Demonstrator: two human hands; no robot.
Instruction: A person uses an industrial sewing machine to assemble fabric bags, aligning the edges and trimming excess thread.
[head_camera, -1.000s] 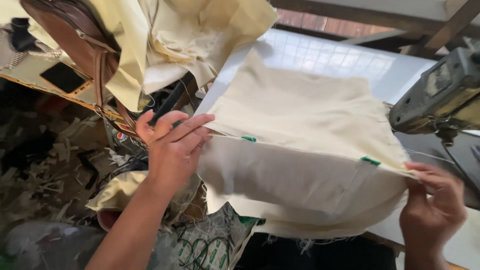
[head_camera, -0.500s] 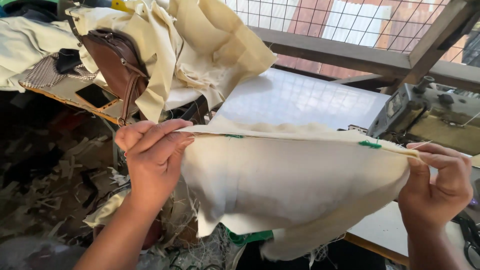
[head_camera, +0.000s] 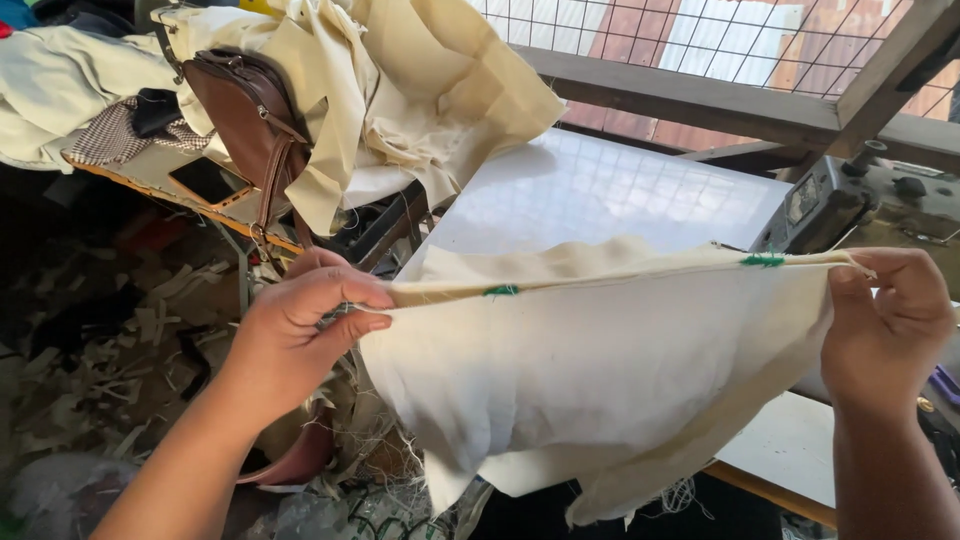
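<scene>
**Two hands stretch a cream cloth by its top edge**

Both hands pinch the upper hem of a cream cloth piece (head_camera: 600, 370), holding it taut and almost level in the air above the near edge of a white work table (head_camera: 600, 190). The left hand (head_camera: 300, 335) is closed on the left corner, thumb under and fingers curled over; the right hand (head_camera: 890, 320) is closed on the right corner, fingers folded round the hem. Two green stitch marks (head_camera: 500, 291) sit on that hem, one near each hand. Below the hem the cloth hangs free, its ragged lower edge trailing loose threads past the table's front edge.

Behind the cloth the tabletop is bare as far as a wire mesh fence (head_camera: 720, 40). A grey sewing machine (head_camera: 830, 200) stands just behind the right hand. To the left, a brown bag (head_camera: 245, 110) hangs among heaped cream fabric (head_camera: 420, 90), and scraps litter the floor (head_camera: 110, 340).

Compared with half a second ago, the hem is pulled straighter and both hands sit slightly lower in view.
</scene>
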